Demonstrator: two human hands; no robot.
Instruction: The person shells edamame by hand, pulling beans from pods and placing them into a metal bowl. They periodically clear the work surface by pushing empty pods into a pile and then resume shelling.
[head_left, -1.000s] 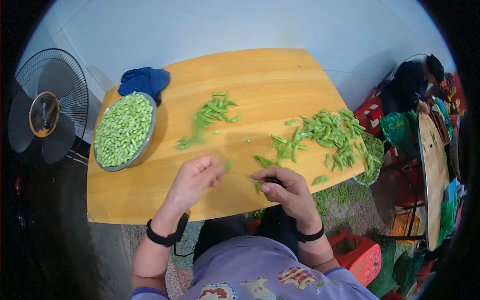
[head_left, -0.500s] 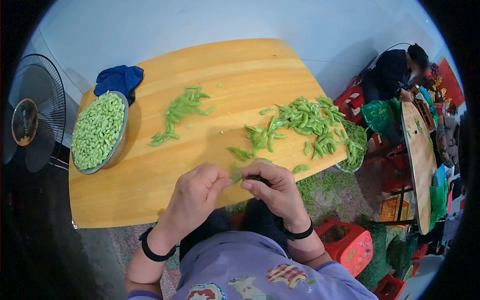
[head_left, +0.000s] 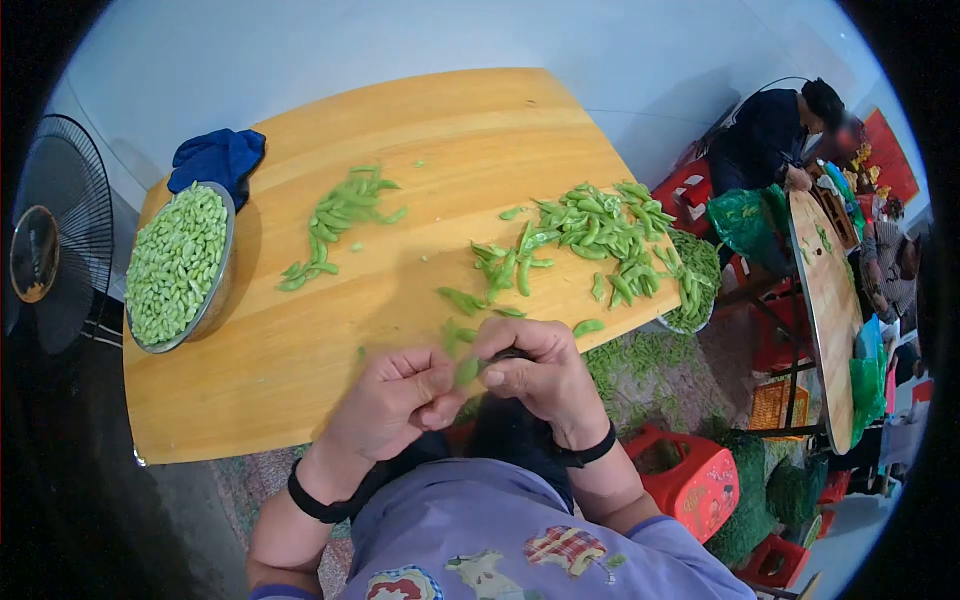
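Observation:
Close above the table's near edge, my two hands meet around a green soybean pod (head_left: 467, 371). My left hand (head_left: 397, 397) is closed, its thumb and fingertips pinched at the pod's left side. My right hand (head_left: 545, 378) is curled around a small dark tool (head_left: 508, 355), mostly hidden by the fingers, with its fingertips against the pod's right side. Just beyond them, a pile of soybean pods (head_left: 595, 228) lies on the right of the wooden table (head_left: 240, 395). A smaller group of pods (head_left: 335, 218) rests farther left.
A metal bowl (head_left: 222, 268) heaped with pods stands at the table's left, beside a blue cloth (head_left: 218, 160) and a fan (head_left: 50, 230). Below the right edge are another filled container (head_left: 700, 280) and a red stool (head_left: 690, 480). A person (head_left: 765, 135) sits at another table (head_left: 825, 290).
My left hand has turned and come slightly lower, with the pod still between the hands. The whole view has shifted a little to the left.

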